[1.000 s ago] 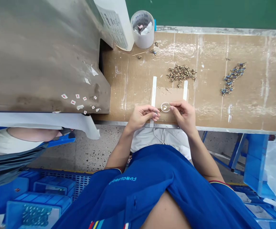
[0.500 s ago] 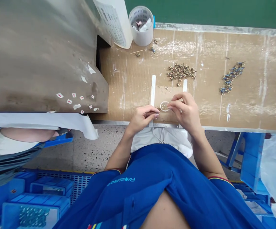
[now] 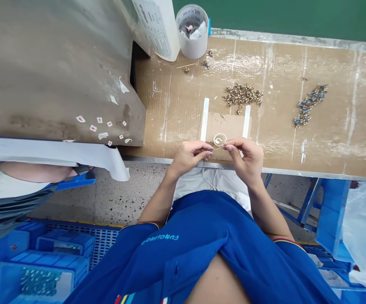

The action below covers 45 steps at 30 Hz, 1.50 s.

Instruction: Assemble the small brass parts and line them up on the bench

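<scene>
My left hand (image 3: 191,155) and my right hand (image 3: 245,157) meet at the near edge of the cardboard-covered bench (image 3: 328,139). Both are closed in a pinch on the ends of a thin stick or pin (image 3: 218,148) held between them. Just beyond the fingertips lies a small clear round dish (image 3: 220,139) with a brass part in it, on a cardboard patch taped down with two white strips (image 3: 204,119). Farther back sits a pile of small brass parts (image 3: 241,94).
A second pile of bluish parts (image 3: 309,104) lies at the right. A white cup (image 3: 193,31) and a white container (image 3: 154,27) stand at the back left. A grey machine housing (image 3: 53,71) fills the left. Another person's arm (image 3: 34,174) shows at left. Blue crates (image 3: 44,270) sit on the floor.
My right hand dipped at the small dish half a second ago, then drew back toward my left hand. Now both pinch the thin stick near the bench edge.
</scene>
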Available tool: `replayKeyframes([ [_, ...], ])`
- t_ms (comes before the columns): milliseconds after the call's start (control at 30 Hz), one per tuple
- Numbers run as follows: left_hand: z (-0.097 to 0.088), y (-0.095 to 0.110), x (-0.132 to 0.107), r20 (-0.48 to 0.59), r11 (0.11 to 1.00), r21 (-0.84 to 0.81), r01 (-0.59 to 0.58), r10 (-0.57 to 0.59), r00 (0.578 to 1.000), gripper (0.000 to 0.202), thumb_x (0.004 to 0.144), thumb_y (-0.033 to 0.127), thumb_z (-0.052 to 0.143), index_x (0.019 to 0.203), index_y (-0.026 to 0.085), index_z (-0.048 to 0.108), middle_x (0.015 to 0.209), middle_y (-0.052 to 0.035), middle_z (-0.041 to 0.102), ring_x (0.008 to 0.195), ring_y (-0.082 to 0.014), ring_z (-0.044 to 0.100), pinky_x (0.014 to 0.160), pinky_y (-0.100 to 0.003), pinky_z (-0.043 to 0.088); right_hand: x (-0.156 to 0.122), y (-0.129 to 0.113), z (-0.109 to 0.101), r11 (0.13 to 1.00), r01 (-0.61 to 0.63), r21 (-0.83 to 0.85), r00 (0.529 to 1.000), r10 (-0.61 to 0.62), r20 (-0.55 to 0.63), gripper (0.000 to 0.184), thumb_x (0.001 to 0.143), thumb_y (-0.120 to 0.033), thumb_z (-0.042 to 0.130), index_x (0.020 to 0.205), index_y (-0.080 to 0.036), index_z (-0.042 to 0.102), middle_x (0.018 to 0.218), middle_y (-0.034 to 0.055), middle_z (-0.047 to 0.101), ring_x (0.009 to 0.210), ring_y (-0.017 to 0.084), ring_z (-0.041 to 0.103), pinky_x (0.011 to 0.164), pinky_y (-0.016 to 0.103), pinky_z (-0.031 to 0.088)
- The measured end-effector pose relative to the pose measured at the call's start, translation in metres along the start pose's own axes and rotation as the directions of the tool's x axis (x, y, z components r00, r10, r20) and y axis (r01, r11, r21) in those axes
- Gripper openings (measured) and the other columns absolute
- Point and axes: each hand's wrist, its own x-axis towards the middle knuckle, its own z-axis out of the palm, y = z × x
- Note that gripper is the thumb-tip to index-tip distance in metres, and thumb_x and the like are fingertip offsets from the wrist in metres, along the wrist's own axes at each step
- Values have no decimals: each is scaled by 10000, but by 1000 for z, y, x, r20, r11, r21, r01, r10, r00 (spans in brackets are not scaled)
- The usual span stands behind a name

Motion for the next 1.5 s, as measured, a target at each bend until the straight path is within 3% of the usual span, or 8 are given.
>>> replayKeyframes([
  [433, 0, 1, 0, 10, 998, 59, -38, 37, 999, 207, 916, 342, 701, 911, 143, 758, 820, -63, 738, 634, -115, 673, 581, -218, 547, 0, 6, 6, 992, 62, -114, 996, -55, 66, 224, 984, -370, 585, 835, -266, 717, 776, 13, 760, 697, 173, 697, 637, 317, 543],
  [767, -1, 1, 0, 15, 999, 43, -33, 33, 999, 165, 902, 293, 698, 914, 142, 763, 825, -63, 745, 641, -119, 685, 593, -215, 560, 1, 3, 5, 992, 85, -88, 991, -75, 110, 168, 971, -294, 599, 855, -268, 717, 802, 14, 760, 732, 179, 705, 666, 321, 545],
  [1033, 0, 0, 0, 5, 999, -19, -35, 35, 999, 124, 883, 235, 686, 903, 128, 745, 838, -65, 739, 687, -114, 696, 633, -198, 592, 9, 9, -4, 996, 58, -72, 995, -63, -75, 174, 975, -316, 611, 846, -242, 702, 801, 22, 726, 743, 169, 673, 651, 311, 520],
  [1167, 0, 1, 0, 10, 998, 28, -54, 54, 999, 127, 900, 241, 676, 913, 133, 741, 864, -72, 744, 714, -124, 692, 619, -206, 574, 8, 16, -1, 981, 88, -175, 995, -93, -25, 205, 989, -333, 583, 857, -241, 710, 866, 45, 701, 814, 183, 665, 684, 335, 528],
  [1267, -1, 1, 0, 9, 995, 68, -73, 72, 997, 127, 911, 246, 672, 917, 137, 739, 853, -70, 739, 704, -122, 674, 604, -209, 549, 7, 21, 0, 978, 87, -190, 995, -77, 59, 196, 993, -384, 571, 964, -258, 719, 963, 64, 690, 894, 204, 671, 715, 351, 547],
  [1400, -1, -1, -1, 10, 993, 80, -91, 90, 996, 125, 918, 241, 668, 918, 136, 737, 857, -68, 737, 697, -119, 659, 616, -220, 538, 25, 34, -15, 974, 60, -217, 996, -46, 71, 296, 998, -477, 533, 1136, -256, 672, 1076, 83, 687, 904, 206, 665, 738, 348, 551],
  [1500, -2, -2, -1, 13, 989, 98, -114, 113, 994, 124, 921, 236, 666, 922, 135, 738, 863, -70, 737, 687, -115, 644, 606, -220, 517, 50, 52, -29, 934, -24, -357, 1000, 24, -4, 265, 1010, -442, 510, 1048, -235, 671, 988, 70, 687, 857, 203, 653, 786, 360, 533],
])
